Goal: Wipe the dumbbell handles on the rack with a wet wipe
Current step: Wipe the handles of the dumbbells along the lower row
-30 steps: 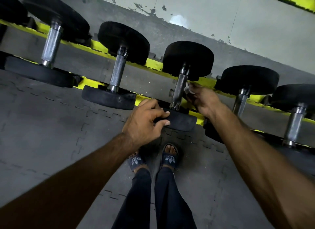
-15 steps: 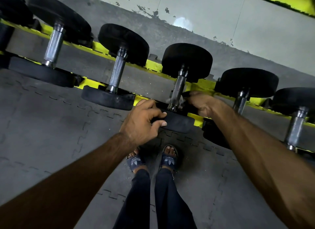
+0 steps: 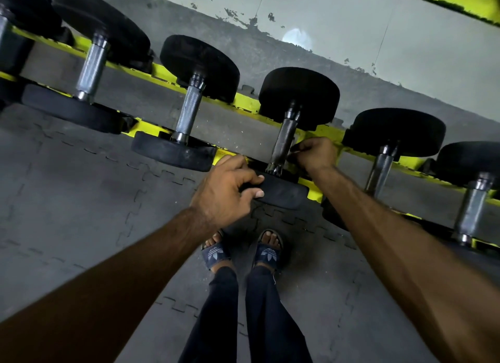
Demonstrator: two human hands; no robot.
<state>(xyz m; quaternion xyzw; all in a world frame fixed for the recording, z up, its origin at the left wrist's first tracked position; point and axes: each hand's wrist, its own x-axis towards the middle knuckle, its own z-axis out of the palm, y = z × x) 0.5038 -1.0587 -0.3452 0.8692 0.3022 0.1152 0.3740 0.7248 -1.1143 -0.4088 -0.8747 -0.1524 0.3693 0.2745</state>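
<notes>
1. The centre dumbbell lies across the yellow rack at mid-frame. Its knurled steel handle runs toward the viewer.
2. Left hand: the fingers are clamped round the rim of the near head, apparently steadying it.
3. Right hand: the fingers are curled and pinch a pale sliver, apparently the wet wipe, against the right side of the handle, low on the bar.
4. Handling: the dumbbell is probably heavy, rigid and apt to roll, so the rubber head offers the surer hold. The wipe is likely soft and limp; it would need a firm squeeze round the handle, where the knurling may snag it.
</notes>
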